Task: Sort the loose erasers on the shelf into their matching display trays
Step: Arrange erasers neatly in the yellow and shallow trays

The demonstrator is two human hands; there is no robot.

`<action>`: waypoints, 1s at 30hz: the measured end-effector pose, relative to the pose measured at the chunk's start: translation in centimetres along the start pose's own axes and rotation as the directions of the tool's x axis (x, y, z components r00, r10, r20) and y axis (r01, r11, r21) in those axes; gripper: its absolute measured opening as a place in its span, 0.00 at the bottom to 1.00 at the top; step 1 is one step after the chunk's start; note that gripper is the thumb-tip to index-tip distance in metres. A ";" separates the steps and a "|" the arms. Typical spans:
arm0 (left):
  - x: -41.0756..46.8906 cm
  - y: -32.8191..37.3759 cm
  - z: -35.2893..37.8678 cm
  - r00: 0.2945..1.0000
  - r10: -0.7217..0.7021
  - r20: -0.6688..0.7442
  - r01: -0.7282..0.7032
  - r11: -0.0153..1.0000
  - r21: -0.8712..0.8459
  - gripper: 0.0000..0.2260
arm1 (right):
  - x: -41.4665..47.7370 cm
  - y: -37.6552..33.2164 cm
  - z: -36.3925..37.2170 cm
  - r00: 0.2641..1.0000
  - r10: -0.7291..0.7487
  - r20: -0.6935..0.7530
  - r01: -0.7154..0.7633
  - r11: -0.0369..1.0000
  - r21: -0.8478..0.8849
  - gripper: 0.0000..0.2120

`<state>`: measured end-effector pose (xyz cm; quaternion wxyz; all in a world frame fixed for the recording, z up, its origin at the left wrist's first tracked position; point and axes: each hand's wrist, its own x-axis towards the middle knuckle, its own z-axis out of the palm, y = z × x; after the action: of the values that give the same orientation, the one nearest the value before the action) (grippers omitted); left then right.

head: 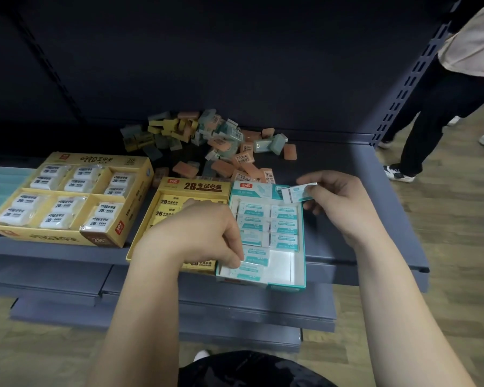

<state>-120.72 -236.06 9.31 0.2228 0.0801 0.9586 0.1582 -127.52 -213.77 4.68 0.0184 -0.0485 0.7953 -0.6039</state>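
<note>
A pile of loose erasers, yellow, orange and teal, lies at the back of the grey shelf. In front stands a teal display tray with rows of teal-and-white erasers. My left hand reaches over the yellow 2B tray and pinches a teal eraser at the teal tray's near left corner. My right hand hovers over the tray's far right corner and holds another teal-and-white eraser between thumb and fingers.
A larger yellow tray with wrapped white 2B erasers sits at the left, with a teal box beyond it. The shelf ends at the right by a slotted upright. A person's legs stand at the right.
</note>
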 end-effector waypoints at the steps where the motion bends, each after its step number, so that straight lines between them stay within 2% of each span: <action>1: 0.1 0.0 0.1 1.000 -0.004 0.001 0.004 1.000 0.016 0.05 | 0.0 0.0 0.0 1.000 0.000 -0.001 0.000 1.000 -0.002 0.13; 3: 0.3 0.1 0.3 1.000 -0.005 0.001 0.005 0.998 0.059 0.04 | 0.0 0.0 0.0 1.000 -0.001 -0.002 0.001 1.000 -0.009 0.13; 8: 1.1 0.3 0.7 1.000 -0.012 -0.019 0.014 0.991 0.132 0.07 | 0.0 -0.1 0.0 1.000 -0.012 0.000 0.012 1.000 -0.018 0.13; 11: 1.3 0.6 0.7 1.000 -0.004 -0.029 0.007 0.997 0.081 0.09 | 0.0 -0.2 0.0 1.000 -0.011 -0.004 0.011 1.000 -0.020 0.13; 14: 1.1 0.5 0.6 0.995 0.045 -0.086 -0.047 0.999 -0.019 0.07 | -0.1 -0.4 -0.1 1.000 -0.014 -0.007 0.014 1.000 -0.010 0.13; 17: 1.1 1.1 0.4 0.978 0.159 -0.134 -0.161 0.987 -0.007 0.06 | -0.2 -0.5 -0.2 1.000 -0.025 -0.009 0.025 1.000 -0.001 0.14; 20: 1.7 1.9 0.8 0.967 0.244 -0.068 -0.242 0.969 0.044 0.07 | -0.1 -0.6 -0.1 1.000 -0.028 -0.011 0.028 1.000 -0.006 0.14; 23: 2.4 2.1 1.4 0.969 0.246 -0.007 -0.245 0.967 0.069 0.08 | -0.2 -0.7 -0.1 0.999 -0.031 -0.011 0.031 0.999 -0.014 0.14; 30: 2.8 1.8 1.0 0.957 0.289 0.005 -0.289 0.956 0.048 0.04 | -0.2 -0.6 -0.2 1.000 -0.024 -0.011 0.024 1.000 -0.017 0.13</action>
<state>-122.60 -233.43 7.94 0.1941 0.2244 0.9404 0.1661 -127.27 -213.75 5.32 0.0065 -0.0548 0.7998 -0.5977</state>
